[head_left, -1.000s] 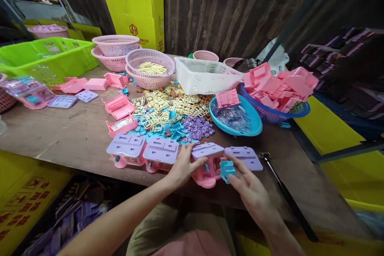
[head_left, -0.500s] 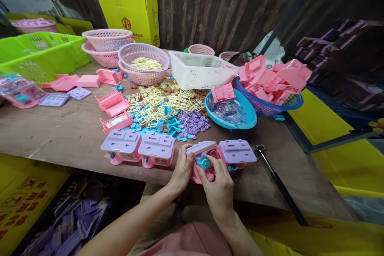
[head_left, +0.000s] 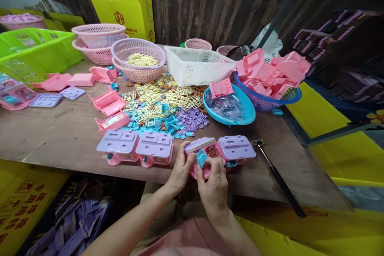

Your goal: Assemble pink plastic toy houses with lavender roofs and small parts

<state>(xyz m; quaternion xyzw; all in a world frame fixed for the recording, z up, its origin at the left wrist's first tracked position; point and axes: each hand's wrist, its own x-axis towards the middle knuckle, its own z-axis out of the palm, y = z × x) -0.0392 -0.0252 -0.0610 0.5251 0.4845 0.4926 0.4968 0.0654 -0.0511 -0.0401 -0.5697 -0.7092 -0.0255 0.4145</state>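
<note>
My left hand (head_left: 180, 169) grips a pink toy case with a lilac lid (head_left: 201, 149) at the table's front edge, tilting it towards me. My right hand (head_left: 213, 182) pinches a small blue plastic piece (head_left: 200, 158) against the front of that case. Close on the right stands another lidded case (head_left: 237, 147). Two more lidded cases (head_left: 136, 147) stand side by side on the left.
Behind lie piles of blue bits (head_left: 163, 125), purple discs (head_left: 192, 119) and cream frames (head_left: 159, 100). A turquoise bowl (head_left: 229, 110), a blue basket of pink shells (head_left: 270, 80), a white crate (head_left: 195, 66), pink baskets (head_left: 138, 58) and a green crate (head_left: 36, 48) stand around. A hammer (head_left: 279, 178) lies at right.
My right hand brought the blue piece from beside the case onto its front. My left hand tilted the case towards me. The view shifted slightly right.
</note>
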